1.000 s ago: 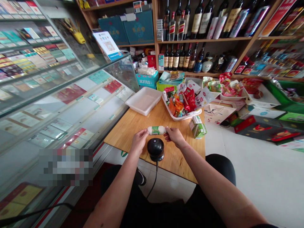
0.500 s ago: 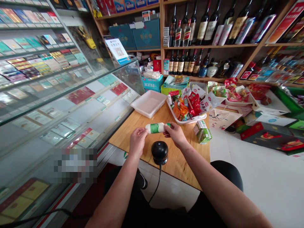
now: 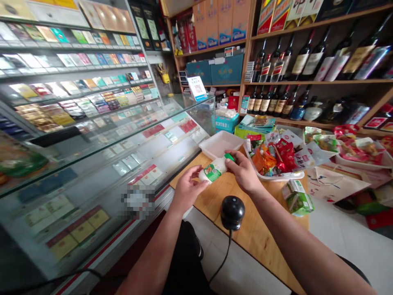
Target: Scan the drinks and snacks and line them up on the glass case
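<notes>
A small white bottle (image 3: pixel 214 169) with a green label and a green cap is held up between my two hands, tilted with its cap toward the upper right. My left hand (image 3: pixel 189 186) pinches its base end. Near the cap, the thumb and fingers of my right hand (image 3: pixel 245 171) close round the neck. Below the bottle a black round device (image 3: pixel 233 211) with a cable stands on the wooden table (image 3: pixel 260 229). To the right lies a green and white carton (image 3: pixel 297 198).
Behind my hands are a white plastic tray (image 3: pixel 221 144) and a white basket (image 3: pixel 287 176) of packaged snacks. A glass display counter (image 3: pixel 116 143) runs along the left. Shelves of bottles (image 3: pixel 276 100) line the back. A paper bag (image 3: pixel 336 184) sits to the right.
My view has swung to the left, so the scene sits further right. The bottle has gone from nearly level to slanted, cap end higher, with both hands still on it.
</notes>
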Demonstrator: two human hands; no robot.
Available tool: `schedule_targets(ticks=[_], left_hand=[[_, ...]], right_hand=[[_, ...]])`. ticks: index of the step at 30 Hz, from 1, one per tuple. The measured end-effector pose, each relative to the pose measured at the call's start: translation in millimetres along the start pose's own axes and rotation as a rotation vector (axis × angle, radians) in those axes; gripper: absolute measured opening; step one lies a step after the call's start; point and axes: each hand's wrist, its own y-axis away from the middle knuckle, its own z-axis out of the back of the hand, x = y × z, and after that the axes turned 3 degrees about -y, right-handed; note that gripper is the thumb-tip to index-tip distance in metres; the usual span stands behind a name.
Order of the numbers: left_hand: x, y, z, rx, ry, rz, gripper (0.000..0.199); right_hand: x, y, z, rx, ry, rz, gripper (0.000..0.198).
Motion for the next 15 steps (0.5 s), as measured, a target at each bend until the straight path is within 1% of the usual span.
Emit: schedule_targets(ticks=[4,6,7,11,15], left_hand=[[-21.5,14.2,27.2,0.027,-0.174,-0.016,0.060],[-28.5,22.3,39.1,0.034,-0.189,-0.012,0.056],[-30.6,26.0,45.0,0.011,-0.173,-0.016,0.056],[-34.1,36.2,71.9,-0.185,-0.058,-0.067,0.058],[-44.0,38.1,109.5,-0.385,0.003,-0.136,0.058]], right_hand=[[14.7,-9.3,-38.9,0.132,0.047,0.052,0.047],[23.6,-12.4,-62.7,0.190,0.053,0.068,0.046],[28.0,-13.8,-75.4,0.209,0.055,0.079,0.045],[39.7,-19.2,-129.5,0.250,0.060,0.144,0.044],[40.2,-17.8,-185.7,0.242,0.124,0.243,0.031]])
